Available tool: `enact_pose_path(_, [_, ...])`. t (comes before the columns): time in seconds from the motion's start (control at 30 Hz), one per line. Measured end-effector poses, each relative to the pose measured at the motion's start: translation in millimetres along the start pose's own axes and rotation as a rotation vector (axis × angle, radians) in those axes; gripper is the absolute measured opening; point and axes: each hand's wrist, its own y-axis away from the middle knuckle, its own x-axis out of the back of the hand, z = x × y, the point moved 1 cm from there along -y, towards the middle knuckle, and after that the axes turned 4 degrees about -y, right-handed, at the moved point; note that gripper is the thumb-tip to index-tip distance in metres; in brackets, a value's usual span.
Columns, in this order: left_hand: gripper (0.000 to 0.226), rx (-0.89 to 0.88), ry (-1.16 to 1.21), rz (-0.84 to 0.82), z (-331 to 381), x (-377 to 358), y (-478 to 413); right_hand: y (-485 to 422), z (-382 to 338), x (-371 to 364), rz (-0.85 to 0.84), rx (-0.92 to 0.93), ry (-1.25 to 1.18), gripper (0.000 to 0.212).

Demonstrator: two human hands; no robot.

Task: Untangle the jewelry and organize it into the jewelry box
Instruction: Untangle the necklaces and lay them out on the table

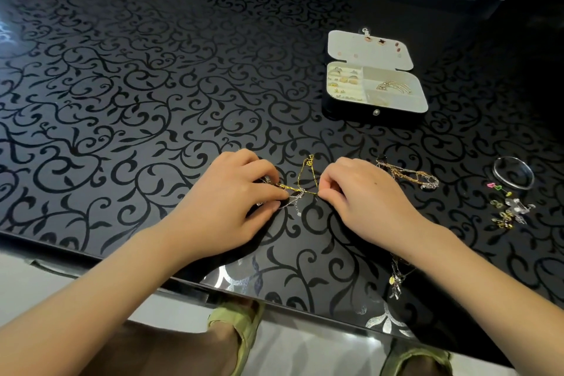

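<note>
While your left hand (227, 192) and right hand (363, 195) pinch the thin gold chain (300, 175) snarled with fine silver chain (294, 200), tugging apart could tighten the knot.

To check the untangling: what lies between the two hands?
Head view: a gold chain, tangled with a silver chain, stretches from the left hand to the right hand; both pinch it.
</note>
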Motion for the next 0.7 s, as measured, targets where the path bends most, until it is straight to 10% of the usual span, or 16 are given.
enact_pose_path(0.33, [0.024, -0.011, 0.075, -0.026, -2, 3, 1, -4, 1, -5, 0.23, 0.056, 0.003, 0.004])
enact_pose_path(0.7, [0.015, 0.203, 0.042, -0.051, 10, -1, -37, 26, -13, -21, 0.199, 0.204, 0.117, 0.059])
